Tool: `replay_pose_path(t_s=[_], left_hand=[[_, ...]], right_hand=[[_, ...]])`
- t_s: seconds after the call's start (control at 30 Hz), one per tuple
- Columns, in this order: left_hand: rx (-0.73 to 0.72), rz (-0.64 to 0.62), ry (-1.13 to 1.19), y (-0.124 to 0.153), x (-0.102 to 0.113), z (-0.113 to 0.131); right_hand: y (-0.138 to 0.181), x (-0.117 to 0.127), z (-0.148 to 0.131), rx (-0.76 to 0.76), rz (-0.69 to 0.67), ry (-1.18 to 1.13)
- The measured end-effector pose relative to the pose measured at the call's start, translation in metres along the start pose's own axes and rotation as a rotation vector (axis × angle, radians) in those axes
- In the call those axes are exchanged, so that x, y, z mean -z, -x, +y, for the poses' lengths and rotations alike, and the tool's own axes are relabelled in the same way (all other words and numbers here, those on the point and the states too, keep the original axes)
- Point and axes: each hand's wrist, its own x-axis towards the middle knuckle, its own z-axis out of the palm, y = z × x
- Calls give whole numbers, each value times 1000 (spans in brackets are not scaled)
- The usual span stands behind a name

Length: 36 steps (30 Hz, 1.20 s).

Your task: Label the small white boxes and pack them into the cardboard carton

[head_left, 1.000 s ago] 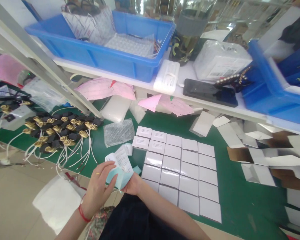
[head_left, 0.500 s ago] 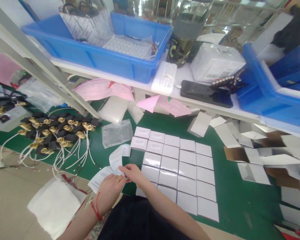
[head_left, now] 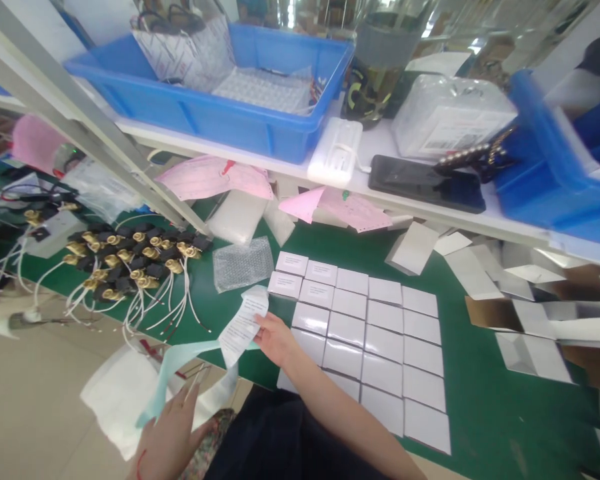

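Low in the frame, at bottom left, a worker's left hand spreads its fingers beside the trailing pale-green end of a label strip; whether it grips that end cannot be told. A red cord rings the wrist. Beyond it, at lower left, a white sheet lies below the bench.

Just left of the frame's center, the right hand pinches the strip's printed white part between thumb and fingers, above the green bench. Next to that hand, white boxes lie in close rows across the lower middle, the four at the upper left of the block bearing printed labels.

At left, brass-and-black fittings are massed with their white wires hanging toward the bench edge. Bubble wrap rests between them and the boxes; open cartons overlap at right.

Farther back, two pink sheets hang beneath a shelf. On it stand a blue bin at upper left, a phone, a plastic-wrapped package and, at upper right, another blue bin.
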Motion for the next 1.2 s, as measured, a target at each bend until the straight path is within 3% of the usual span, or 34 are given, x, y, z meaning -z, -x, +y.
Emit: replay_pose_path(t_s=[0.1, 0.2, 0.27, 0.4, 0.47, 0.57, 0.7, 0.8, 0.9, 1.03, 1.1, 1.2], left_hand=[[-2, -211, -55, 12, -57, -7], [25, -424, 24, 14, -80, -17], [41, -340, 258, 6, -69, -23], [41, 93, 842, -26, -14, -17], [-120, 94, 1062, -41, 5, -1], [-306, -1, 1229, -57, 10, 36], [-317, 6, 1444, -76, 5, 79], [-315, -19, 1643, -88, 20, 84], [-376, -81, 1570, -91, 49, 64], [-580, -156, 1308, -81, 76, 27], [-637, -179, 1108, -74, 80, 15], [-584, -147, 870, -66, 73, 11]], right_hand=[[0, -1, -3, -59, -46, -137], [5, 3, -4, -88, -93, -121], [12, 8, -3, -83, -129, -25], [33, 22, -2, -137, -163, 77], [40, 26, -1, -165, -158, 17], [42, 27, -2, -138, -150, -92], [32, 16, -12, -142, -152, -149], [23, 4, -27, -158, -174, -121], [15, -3, -43, -134, -194, -94], [4, -3, -58, -92, -189, -80], [-2, 0, -62, -74, -171, -94], [-9, 4, -62, -48, -130, -114]])
